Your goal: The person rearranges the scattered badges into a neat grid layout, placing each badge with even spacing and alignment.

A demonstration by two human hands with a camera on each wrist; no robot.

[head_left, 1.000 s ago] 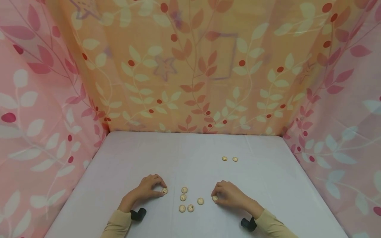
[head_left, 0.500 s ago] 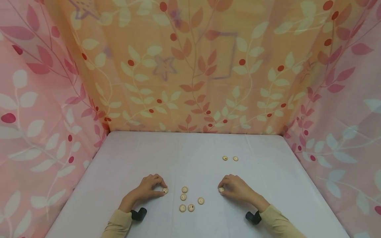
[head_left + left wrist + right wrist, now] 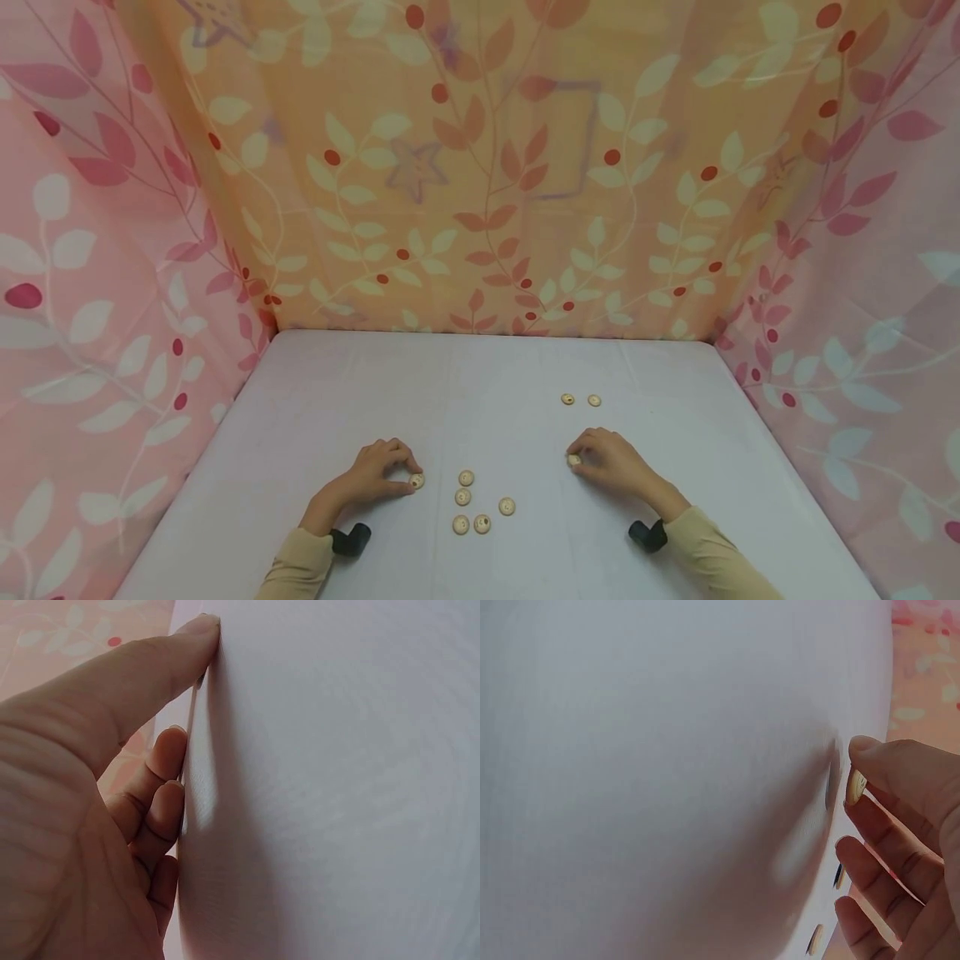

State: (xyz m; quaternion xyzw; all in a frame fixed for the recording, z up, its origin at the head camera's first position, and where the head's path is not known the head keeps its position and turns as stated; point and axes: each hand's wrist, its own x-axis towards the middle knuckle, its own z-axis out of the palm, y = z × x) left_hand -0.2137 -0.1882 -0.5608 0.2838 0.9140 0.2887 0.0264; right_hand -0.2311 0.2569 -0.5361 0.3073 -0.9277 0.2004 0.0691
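My left hand [image 3: 378,469] rests low at the table's left middle, thumb and forefinger pinching a small round wooden disc [image 3: 417,481]. That disc is hidden in the left wrist view, where the thumb [image 3: 142,682] touches the cloth. My right hand [image 3: 613,461] pinches another pale wooden disc [image 3: 856,785] between thumb and fingers, held just above the cloth beside its shadow. Between the hands lie several similar discs, among them an upper one [image 3: 466,477], a lower left one [image 3: 461,524] and one apart to the right [image 3: 507,506]. Their dark marks are too small to read.
Two more discs lie farther back, a left one [image 3: 567,399] and a right one [image 3: 595,400], beyond my right hand. A white cloth covers the table [image 3: 360,375]. Leaf-patterned curtains [image 3: 480,167] enclose its back and sides. Black wrist mounts sit at both sleeves.
My right hand has moved away and to the right with its disc, from near the middle discs toward the two at the back. My left hand and the lying discs have stayed put.
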